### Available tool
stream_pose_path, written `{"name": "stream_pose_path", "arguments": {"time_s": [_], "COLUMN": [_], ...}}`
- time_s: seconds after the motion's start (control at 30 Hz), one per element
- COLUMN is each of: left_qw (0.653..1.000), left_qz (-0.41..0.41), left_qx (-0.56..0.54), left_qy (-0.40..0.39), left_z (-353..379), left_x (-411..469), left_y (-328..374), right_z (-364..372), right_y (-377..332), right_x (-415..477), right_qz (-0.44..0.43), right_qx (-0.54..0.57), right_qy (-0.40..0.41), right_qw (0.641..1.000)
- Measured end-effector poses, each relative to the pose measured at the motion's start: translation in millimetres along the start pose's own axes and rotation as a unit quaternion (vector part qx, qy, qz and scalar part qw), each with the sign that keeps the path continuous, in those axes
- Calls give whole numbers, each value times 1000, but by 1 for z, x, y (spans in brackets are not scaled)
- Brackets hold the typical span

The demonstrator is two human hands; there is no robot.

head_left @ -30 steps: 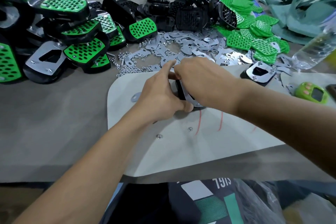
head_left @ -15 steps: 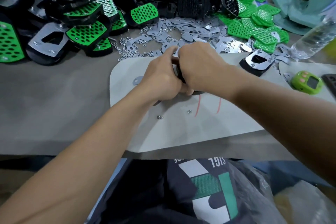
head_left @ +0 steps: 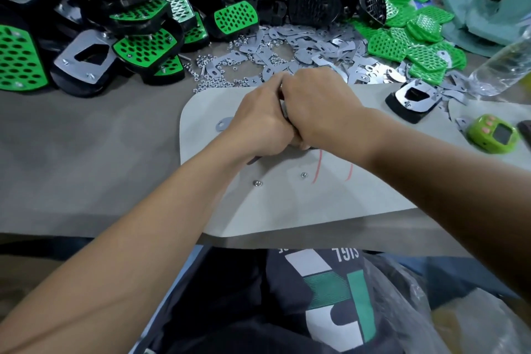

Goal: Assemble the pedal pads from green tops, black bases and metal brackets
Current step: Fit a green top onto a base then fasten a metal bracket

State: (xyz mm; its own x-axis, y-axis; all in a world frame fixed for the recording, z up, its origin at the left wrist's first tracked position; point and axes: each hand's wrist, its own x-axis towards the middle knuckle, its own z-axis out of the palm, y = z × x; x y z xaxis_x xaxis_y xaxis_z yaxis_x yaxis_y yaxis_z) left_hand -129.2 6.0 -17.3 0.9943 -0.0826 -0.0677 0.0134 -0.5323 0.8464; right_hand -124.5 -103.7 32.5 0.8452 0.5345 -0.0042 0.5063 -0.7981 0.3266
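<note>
While held over the pale mat [head_left: 316, 204], a pretty much hidden pedal pad [head_left: 285, 112] is clenched tight by left hand [head_left: 258, 126] and right hand [head_left: 319, 112].

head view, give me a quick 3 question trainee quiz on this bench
1. True or false: the left hand and right hand both grip one pad over the mat.
2. Where do the loose green tops lie? A far left; B far right; C on the mat.
3. How many nuts lie on the mat near the red marks?
Key: 1 true; 2 B; 3 two.
</note>
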Motion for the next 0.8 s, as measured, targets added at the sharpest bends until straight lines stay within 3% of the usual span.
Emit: {"name": "stream_pose_path", "arguments": {"time_s": [0.17, 0.27, 0.4, 0.5, 0.63, 0.7, 0.8], "left_qw": [1000, 1000, 999, 998, 989, 994, 997], "left_qz": [-14, -5, 25, 48, 57, 43, -6], "left_qx": [14, 4, 23, 37, 119, 90, -47], "left_qy": [-8, -8, -7, 16, 63, 55, 67], "left_z": [-4, -5, 1, 3, 9, 7, -4], "left_x": [-3, -7, -17, -23, -31, -31, -32], "left_y": [1, 2, -3, -4, 4, 5, 7], "right_z": [-2, -6, 10, 32, 43, 42, 30], "right_y": [-9, 1, 37, 14, 0, -4, -10], "right_x": [4, 6, -30, -45, -38, -41, -45], "right_qz": [33, 86, 294, 339, 370, 408, 398], "right_qx": [14, 107, 368, 407, 466, 536, 717], "right_qy": [-18, -15, 56, 7, 56, 107, 161], "right_qw": [999, 990, 880, 848, 802, 731, 550]}}
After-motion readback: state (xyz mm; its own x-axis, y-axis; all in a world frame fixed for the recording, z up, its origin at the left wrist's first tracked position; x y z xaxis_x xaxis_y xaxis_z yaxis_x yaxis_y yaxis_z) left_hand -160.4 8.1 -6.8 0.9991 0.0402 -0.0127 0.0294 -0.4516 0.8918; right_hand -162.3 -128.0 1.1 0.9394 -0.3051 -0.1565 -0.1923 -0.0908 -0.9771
